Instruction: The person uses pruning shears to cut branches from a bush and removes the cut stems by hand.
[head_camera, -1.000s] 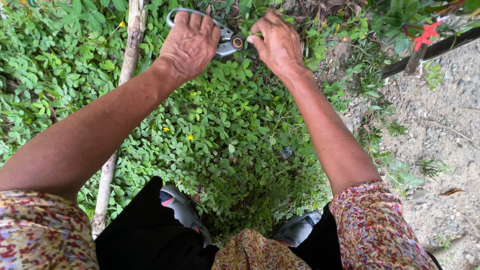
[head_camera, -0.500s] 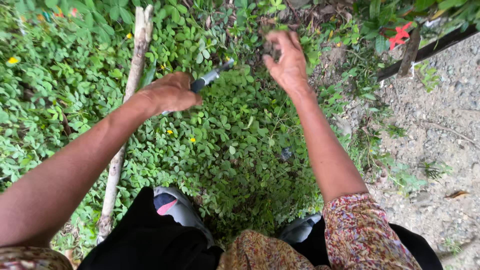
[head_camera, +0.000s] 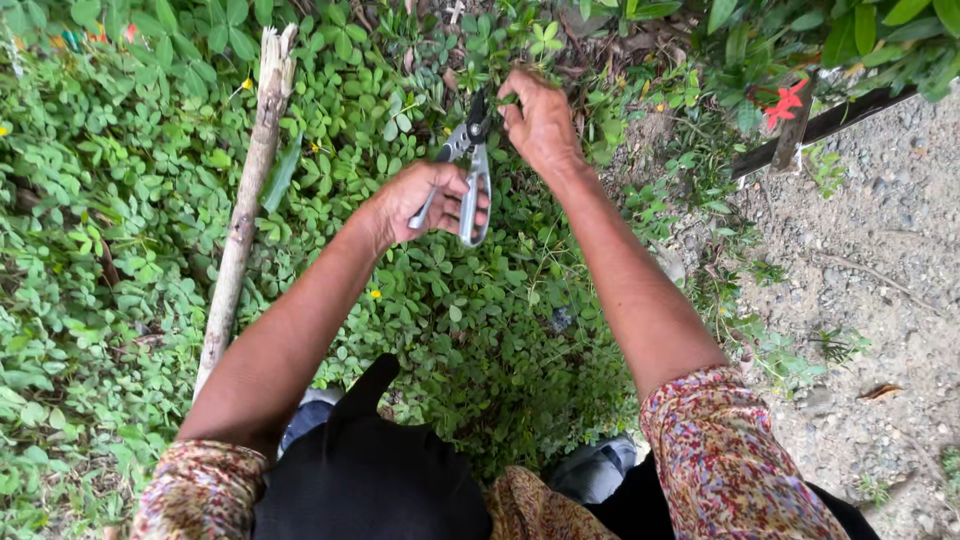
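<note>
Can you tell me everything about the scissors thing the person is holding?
The garden shears look like metal, with silvery-grey looped handles and short dark blades. The left hand grips the handles, fingers wrapped around one loop, while the other loop hangs lower. The blades point up and away from the person, towards a small green stem pinched by the right hand. The shears are held above the low leafy plants, not resting on them. Whether the blades are fully closed is hard to tell.

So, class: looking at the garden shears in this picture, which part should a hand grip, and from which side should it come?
Grip the garden shears by the two grey looped handles, coming from the near side, as the left hand does. The handles point back toward the person, while the blades point away into the green groundcover beside the right hand.
</note>
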